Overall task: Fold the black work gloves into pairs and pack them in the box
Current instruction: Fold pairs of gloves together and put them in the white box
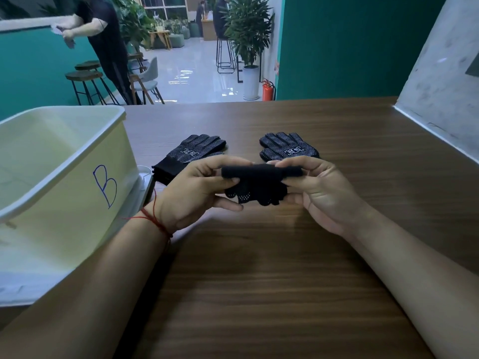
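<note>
A folded bundle of black dotted gloves (259,185) is held above the wooden table, its cuff edge on top and fingertips hanging below. My left hand (199,190) pinches its left end and my right hand (318,187) pinches its right end. Behind them, a stack of black gloves (191,152) lies flat on the left and another black glove (287,146) lies flat on the right, partly hidden by my right fingers. The pale yellow box (77,182) marked "B" stands at the left, open; its inside shows no gloves.
The wooden table (259,281) stretches toward me. A white slanted wall (440,86) borders the right side. Past the table's far edge are stools, potted plants, a fire extinguisher (267,90) and a person standing at a counter (98,40).
</note>
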`<state>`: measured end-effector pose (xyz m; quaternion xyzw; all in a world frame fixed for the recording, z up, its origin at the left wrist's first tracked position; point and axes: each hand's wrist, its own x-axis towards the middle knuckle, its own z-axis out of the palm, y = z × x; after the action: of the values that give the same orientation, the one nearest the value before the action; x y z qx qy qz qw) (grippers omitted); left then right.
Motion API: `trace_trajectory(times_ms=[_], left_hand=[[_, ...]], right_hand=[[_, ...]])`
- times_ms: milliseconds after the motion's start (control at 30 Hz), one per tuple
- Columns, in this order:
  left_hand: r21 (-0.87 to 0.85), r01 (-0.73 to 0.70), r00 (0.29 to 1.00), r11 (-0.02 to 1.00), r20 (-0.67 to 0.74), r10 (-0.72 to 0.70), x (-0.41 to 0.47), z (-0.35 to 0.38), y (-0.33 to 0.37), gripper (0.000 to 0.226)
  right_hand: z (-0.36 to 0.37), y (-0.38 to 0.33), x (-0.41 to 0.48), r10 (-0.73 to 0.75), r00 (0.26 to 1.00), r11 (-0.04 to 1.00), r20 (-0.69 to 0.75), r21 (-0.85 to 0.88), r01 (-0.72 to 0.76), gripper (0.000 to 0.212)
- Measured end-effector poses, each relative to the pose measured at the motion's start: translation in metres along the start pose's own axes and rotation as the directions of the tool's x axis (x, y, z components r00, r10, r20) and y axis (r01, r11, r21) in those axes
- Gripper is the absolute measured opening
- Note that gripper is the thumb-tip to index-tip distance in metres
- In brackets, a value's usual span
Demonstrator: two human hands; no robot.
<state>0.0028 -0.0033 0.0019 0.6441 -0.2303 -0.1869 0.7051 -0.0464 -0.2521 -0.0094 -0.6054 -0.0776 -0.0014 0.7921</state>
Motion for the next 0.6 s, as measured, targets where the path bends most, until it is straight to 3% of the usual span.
trace_trajectory(times_ms=[100,167,233,300,400,500,600], left_hand=[[-0.193,0.056,0.995,0.980,-0.067,-0.070,0.004,0.000,0.004,0.032],[-0.308,0.120,0.983,0.944,-0.098,-0.158,0.008,0.003,0.005,0.029],[-0.366,0.204,0.967,0.908,-0.068,-0.245,0.010,0.004,0.004,0.040],[-0.336,0.264,0.957,0.904,-0.023,-0.288,0.010,0.005,0.002,0.061],[-0.194,0.259,0.961,0.946,-0.048,-0.273,0.009,0.009,0.000,0.054],[-0.173,0.222,0.965,0.960,-0.100,-0.241,0.008,0.009,-0.002,0.048],[-0.166,0.147,0.979,0.975,-0.119,-0.168,0.008,0.008,-0.002,0.037]], right_hand=[[0.004,0.001,0.001,-0.055,0.998,0.997,0.005,0.045,0.055,0.037],[0.005,0.002,0.001,-0.108,0.994,0.993,0.000,0.050,0.108,0.029],[0.007,0.003,0.001,-0.166,0.986,0.986,-0.007,0.011,0.166,0.018],[0.007,0.007,0.003,-0.223,0.975,0.974,-0.018,-0.047,0.222,0.015],[0.007,0.012,0.005,-0.287,0.958,0.938,0.014,-0.196,0.284,0.026],[0.008,0.014,0.004,-0.206,0.978,0.959,0.020,-0.195,0.206,0.027],[0.006,0.009,0.003,0.024,1.000,1.000,0.000,0.009,-0.024,0.030]])
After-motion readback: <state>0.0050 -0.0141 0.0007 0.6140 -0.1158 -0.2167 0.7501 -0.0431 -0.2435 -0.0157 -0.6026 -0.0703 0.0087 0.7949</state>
